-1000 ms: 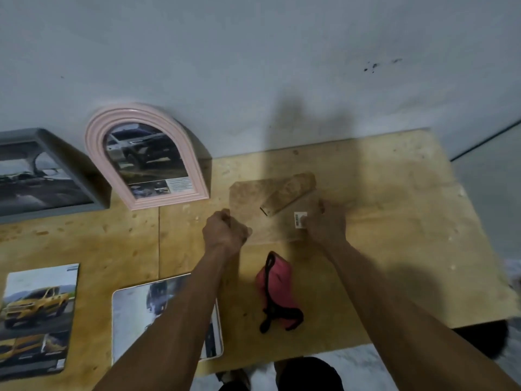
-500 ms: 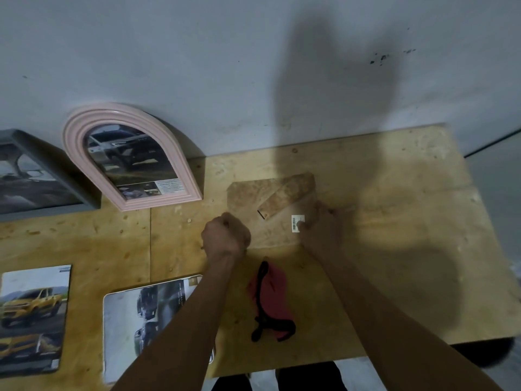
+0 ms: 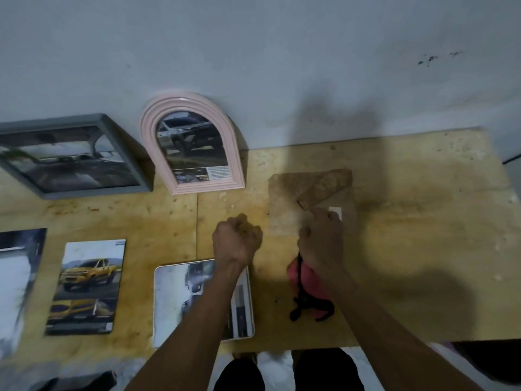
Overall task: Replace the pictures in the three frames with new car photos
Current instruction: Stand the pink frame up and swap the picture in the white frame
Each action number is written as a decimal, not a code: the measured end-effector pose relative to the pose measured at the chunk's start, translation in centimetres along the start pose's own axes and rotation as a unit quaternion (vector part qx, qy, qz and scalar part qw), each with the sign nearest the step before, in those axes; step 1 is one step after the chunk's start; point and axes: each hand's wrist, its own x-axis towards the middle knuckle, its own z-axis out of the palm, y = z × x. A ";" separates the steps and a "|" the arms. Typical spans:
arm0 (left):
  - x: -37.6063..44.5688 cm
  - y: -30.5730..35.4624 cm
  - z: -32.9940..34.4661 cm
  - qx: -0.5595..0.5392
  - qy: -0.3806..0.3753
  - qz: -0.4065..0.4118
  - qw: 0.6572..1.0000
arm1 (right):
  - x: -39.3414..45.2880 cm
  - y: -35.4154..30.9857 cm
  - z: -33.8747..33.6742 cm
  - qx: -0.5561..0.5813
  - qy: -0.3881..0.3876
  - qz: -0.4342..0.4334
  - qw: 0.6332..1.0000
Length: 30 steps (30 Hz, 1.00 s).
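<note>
While right hand (image 3: 321,238) grips frame back (image 3: 284,193), table (image 3: 423,249) bare rightward

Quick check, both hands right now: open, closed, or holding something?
Left hand: fingers curled into a fist, nothing visible in it.
Right hand: fingers curled at the frame back; a grip cannot be told.

Two frames lean behind the counter (image 3: 423,249): a grey frame (image 3: 70,156) and a pink arched frame (image 3: 194,142). Three loose car photos: far-left photo (image 3: 17,277), yellow-truck photo (image 3: 87,286), rounded-corner photo (image 3: 180,300). One brown backing board (image 3: 284,198), one red pouch (image 3: 307,292), two hands: left hand (image 3: 235,241), right hand (image 3: 321,238).
</note>
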 end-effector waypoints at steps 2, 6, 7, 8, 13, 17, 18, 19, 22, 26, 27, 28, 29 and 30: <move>-1.0 -2.6 -2.3 0.013 0.020 0.007 1.000 | -2.9 -2.3 1.6 0.028 -0.017 -0.014 0.999; -2.7 -9.3 -7.0 0.069 0.059 0.009 0.996 | -8.9 -5.0 5.7 0.030 -0.058 -0.012 0.998; -3.2 -11.0 -8.2 0.080 0.067 0.008 0.994 | -10.2 -5.3 6.8 0.008 -0.064 -0.016 0.998; -3.5 -12.6 -9.3 0.088 0.072 0.006 0.994 | -11.4 -5.6 7.7 -0.018 -0.070 -0.021 0.997; -4.1 -17.9 -12.6 0.136 0.046 0.000 0.990 | -16.1 -6.4 10.5 0.042 -0.095 0.032 0.994; -4.1 -18.8 -13.2 0.155 0.006 0.025 0.988 | -17.4 -6.7 12.0 0.000 -0.121 0.038 0.992; -4.0 -18.8 -13.1 0.160 0.002 0.028 0.987 | -17.5 -6.7 12.2 -0.022 -0.122 0.042 0.991; -3.8 -18.7 -13.1 0.167 -0.003 0.027 0.986 | -17.6 -6.7 12.3 -0.044 -0.122 0.045 0.991; -3.3 -18.6 -12.7 0.194 -0.010 0.026 0.981 | -17.7 -6.6 12.6 -0.077 -0.115 0.046 0.989; -2.8 -18.3 -12.4 0.152 0.005 0.007 0.988 | -17.7 -6.6 12.9 -0.092 -0.106 0.046 0.989; -2.7 -18.2 -12.3 0.142 0.007 0.003 0.990 | -17.7 -6.7 12.9 -0.095 -0.107 0.045 0.989; -2.5 -18.2 -12.2 0.137 0.006 0.000 0.990 | -17.7 -6.7 12.9 -0.097 -0.108 0.046 0.988; -2.4 -18.1 -12.2 0.135 0.005 -0.001 0.991 | -17.7 -6.7 12.9 -0.098 -0.109 0.048 0.988; -2.3 -18.1 -12.2 0.134 0.006 0.000 0.991 | -17.7 -6.7 12.9 -0.099 -0.109 0.049 0.988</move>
